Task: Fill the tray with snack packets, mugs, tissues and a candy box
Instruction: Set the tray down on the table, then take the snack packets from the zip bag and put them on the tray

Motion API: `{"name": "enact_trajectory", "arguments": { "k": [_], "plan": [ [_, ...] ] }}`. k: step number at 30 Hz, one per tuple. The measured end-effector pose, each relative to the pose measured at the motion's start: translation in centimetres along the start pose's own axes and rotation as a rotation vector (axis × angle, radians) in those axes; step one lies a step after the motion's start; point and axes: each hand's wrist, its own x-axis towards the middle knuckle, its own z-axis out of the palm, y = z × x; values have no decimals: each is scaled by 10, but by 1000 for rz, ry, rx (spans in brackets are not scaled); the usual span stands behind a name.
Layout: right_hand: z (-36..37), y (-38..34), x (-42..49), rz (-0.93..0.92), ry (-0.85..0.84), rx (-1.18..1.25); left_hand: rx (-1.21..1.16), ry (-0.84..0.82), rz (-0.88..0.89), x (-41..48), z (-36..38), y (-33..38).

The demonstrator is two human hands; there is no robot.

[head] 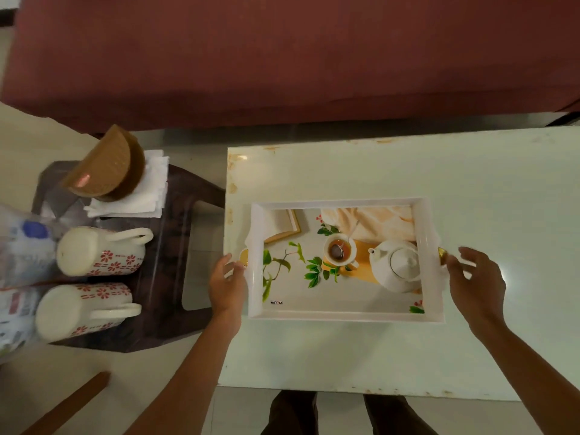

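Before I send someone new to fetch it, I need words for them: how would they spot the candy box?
Left of the white table stands a dark stool. At its far end the candy box sits on white tissues. It alone is brown and half-round; the mugs nearby are cream with red flowers.

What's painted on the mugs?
Red flowers and dashes on cream mugs, seen in the head view.

A pale glossy tabletop [408, 171] catches soft glare, a maroon sofa [282, 58] runs behind it, a dark brown stool [175, 233] stands left on light floor tiles [62, 381].
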Motion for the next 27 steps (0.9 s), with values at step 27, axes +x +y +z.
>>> {"name": "enact_trajectory", "arguments": {
  "k": [27],
  "plan": [
    [5, -290, -300, -386, -568, 81, 561, 508, 384, -70, -347, 103]
  ]
}}
